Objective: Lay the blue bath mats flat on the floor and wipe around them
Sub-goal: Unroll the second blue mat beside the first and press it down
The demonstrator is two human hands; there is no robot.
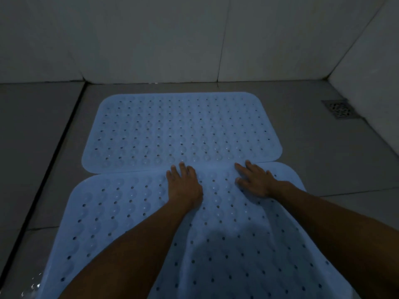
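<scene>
Dim tiled bathroom corner, you look down at two blue bath mats on the grey floor (pixel 38 130). The far mat (pixel 183 128) lies flat in the centre of the frame, rounded corners, rows of small holes and round bumps, its near edge running across the middle. The near mat (pixel 112 212) fills the lower half, its far edge meeting or slightly overlapping the far mat's near edge; exactly which lies on top where your hands are, cannot tell. The near mat is not fully flat: a raised fold or ripple shows in the lower centre between your forearms.

Your left hand (pixel 184 186) sits just left of centre, palm down, fingers straight and together, pressing on the near mat at the seam, gripping nothing. Your right hand (pixel 255 180) sits just right of centre, palm down, fingers spread and straight, also pressing flat on the near mat by the seam, holding nothing. Both bare forearms come in from the bottom edge.

A metal floor drain (pixel 340 108) sits at the right, near the wall base. Pale wall tiles (pixel 151 35) fill the upper half. A dark groove (pixel 54 152) in the floor runs diagonally down the left side. Some wet glints show at the bottom left corner
</scene>
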